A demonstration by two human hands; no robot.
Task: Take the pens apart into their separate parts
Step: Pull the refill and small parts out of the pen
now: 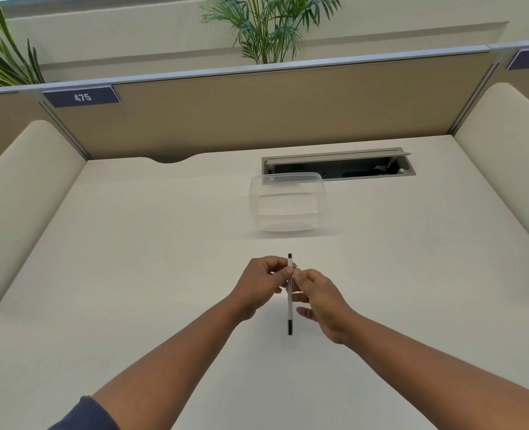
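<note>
Nearest the camera, a dark blue sleeve (pixel 86 414) shows on the left forearm, while both bare arms reach forward over the pale table (pixel 132 274). The left hand (pixel 260 282) and the right hand (pixel 320 297) meet above the table's middle, and between them a slim white pen (pixel 289 308) is held roughly upright, its dark lower end hanging below both hands and its small dark upper end poking up just above the left hand's fingertips. The left hand's thumb and fingers are pinched together on the upper part of the barrel; the right hand's thumb and forefinger close on the barrel just below that grip, with its other fingers curled loosely and apart from the pen. Beyond the hands, a little to the right of the left hand, a clear plastic container (pixel 288 203) stands on the table with no lid. Just behind it a grey cable hatch (pixel 339 164) is let into the tabletop, its flap raised. Farther still runs a tan partition (pixel 257 110) carrying a label reading 475 (pixel 81 96), with green plants (pixel 266 26) beyond.
</note>
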